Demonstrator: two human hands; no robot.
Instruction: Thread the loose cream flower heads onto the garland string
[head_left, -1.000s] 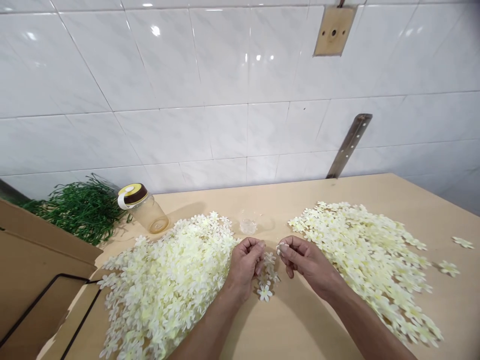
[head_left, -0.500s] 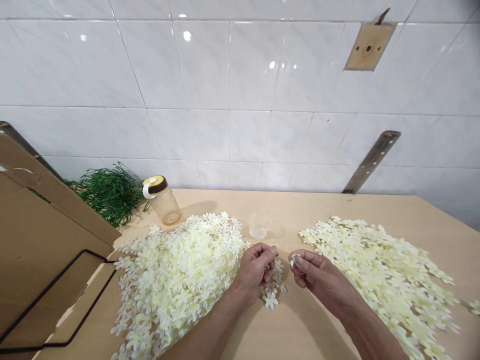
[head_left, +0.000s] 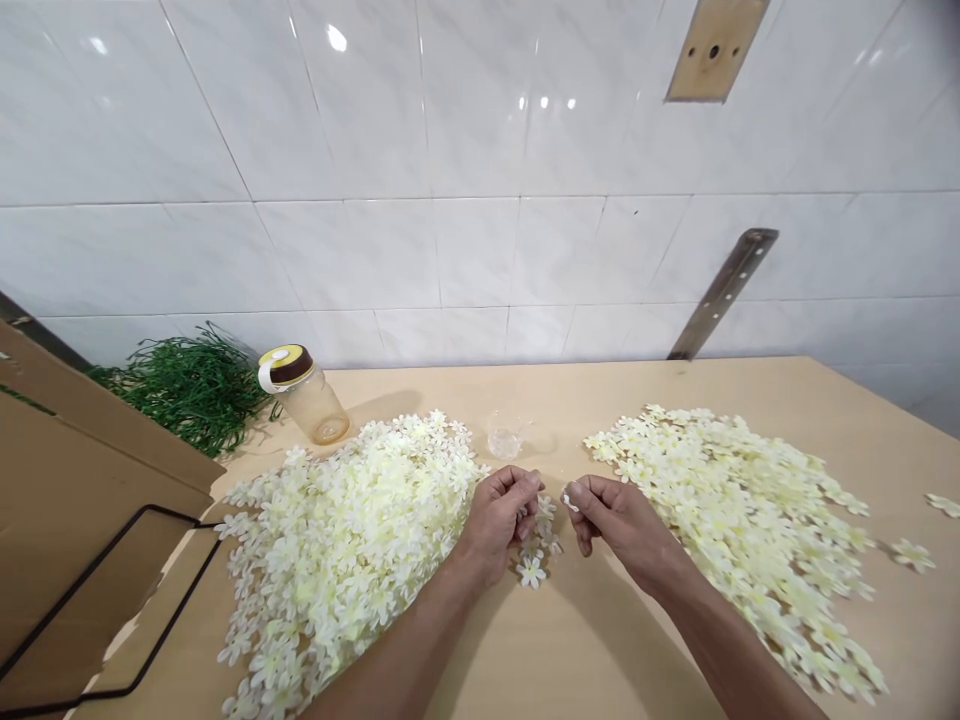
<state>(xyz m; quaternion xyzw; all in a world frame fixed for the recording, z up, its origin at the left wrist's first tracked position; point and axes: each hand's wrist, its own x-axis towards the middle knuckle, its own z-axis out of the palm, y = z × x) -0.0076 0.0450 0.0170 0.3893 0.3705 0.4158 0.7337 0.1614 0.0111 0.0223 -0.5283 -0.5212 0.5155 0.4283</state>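
My left hand (head_left: 499, 515) is curled closed at the right edge of a big heap of cream fabric flowers (head_left: 337, 540); what its fingers pinch is hidden. My right hand (head_left: 615, 525) is closed too, pinching a small white flower piece (head_left: 568, 499) at its fingertips. The two hands sit a few centimetres apart above a few loose flowers (head_left: 534, 560) on the wooden table (head_left: 585, 640). A second, flatter heap of flowers (head_left: 742, 510) spreads to the right of my right hand.
A small clear cup (head_left: 504, 438) stands behind the hands. An amber jar with a brown lid (head_left: 304, 393) and a bunch of green plastic grass (head_left: 187, 385) lie at the back left. A cardboard box (head_left: 75, 520) with a black wire frame stands at left. Stray flowers (head_left: 911, 553) lie far right.
The camera view swung about; both hands stay close together between the two heaps with little shift. The right hand keeps pinching the white piece.
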